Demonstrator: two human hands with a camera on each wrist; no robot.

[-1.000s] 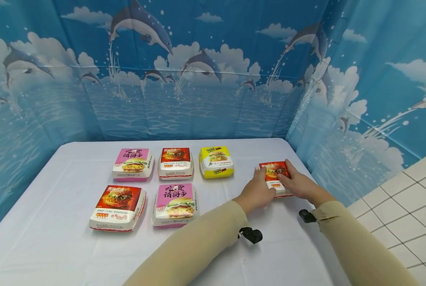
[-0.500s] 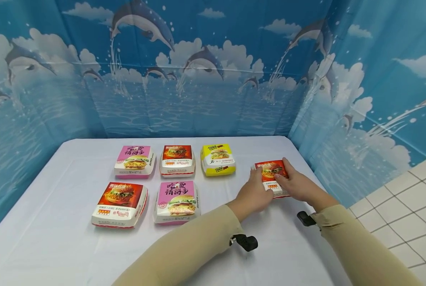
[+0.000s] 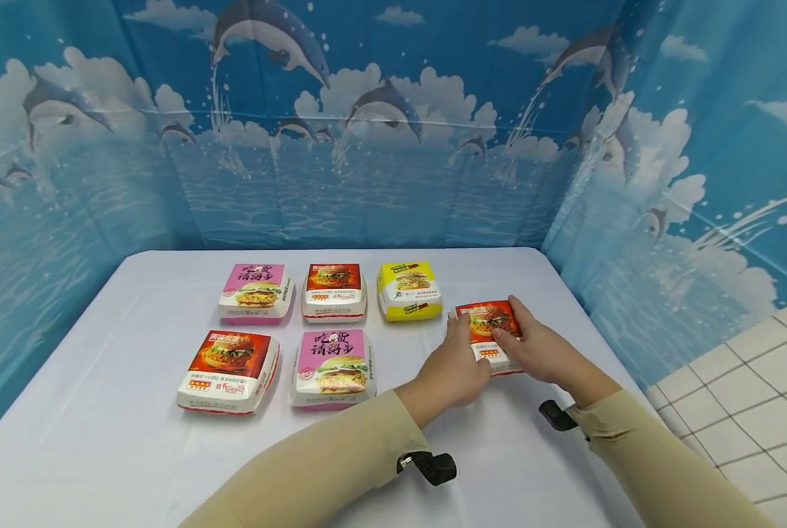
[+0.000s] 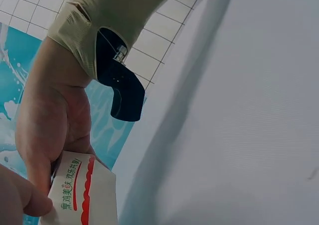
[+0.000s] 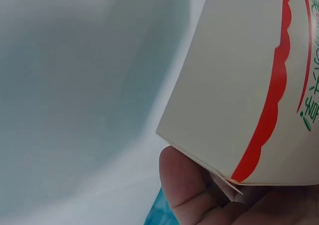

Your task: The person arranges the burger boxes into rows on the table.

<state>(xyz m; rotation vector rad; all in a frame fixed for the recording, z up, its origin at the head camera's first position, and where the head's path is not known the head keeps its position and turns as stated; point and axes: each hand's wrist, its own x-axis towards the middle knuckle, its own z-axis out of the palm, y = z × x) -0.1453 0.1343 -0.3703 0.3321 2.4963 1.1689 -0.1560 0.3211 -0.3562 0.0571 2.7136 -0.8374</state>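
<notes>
Both hands grip a red-and-white burger box [image 3: 487, 326] at the right of the table. My left hand [image 3: 447, 372] has its thumb on the box's near left part; the left wrist view catches that thumb [image 4: 27, 197] close to the box's white side [image 4: 84, 195]. On the opposite side, my right hand [image 3: 543, 345] lays its thumb over the lid. In the right wrist view, a fingertip [image 5: 184, 177] curls at the lower corner of the box wall [image 5: 234, 85], close over the white cloth.
To the left stand several other burger boxes: a back row of pink [image 3: 254, 295], red [image 3: 334, 293] and yellow [image 3: 409, 292], and a front row of red [image 3: 228, 372] and pink [image 3: 333, 369]. A dolphin curtain [image 3: 367, 161] encloses the white table [image 3: 136, 330].
Both hands have carried the red burger box leftward, closer to the other boxes. The other boxes keep their places on the cloth; the head view has shifted slightly.
</notes>
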